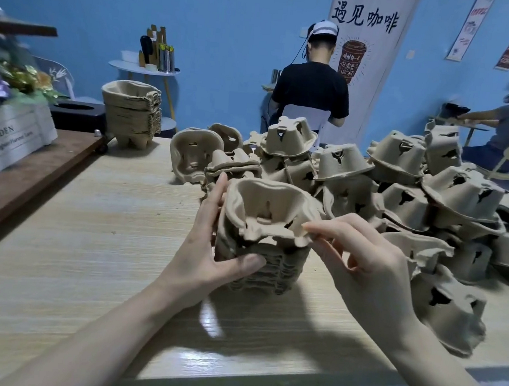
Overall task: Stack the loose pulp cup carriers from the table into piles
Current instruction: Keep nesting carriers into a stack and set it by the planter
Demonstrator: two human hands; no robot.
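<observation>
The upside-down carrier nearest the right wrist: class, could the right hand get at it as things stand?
Probably yes. That carrier lies at the pile's near edge with nothing on top, beside the right hand, whose fingers only lightly pinch the stack rim.

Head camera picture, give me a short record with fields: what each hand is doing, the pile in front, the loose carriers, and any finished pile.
left hand: grips the side of the near pile, thumb in front, fingers behind
right hand: pinches the rim of the top carrier
near pile: nested carriers, upright on the table
top carrier: open side up, not fully seated
loose carriers: heap on the right, mostly upside down
finished pile: far left of the table
</observation>
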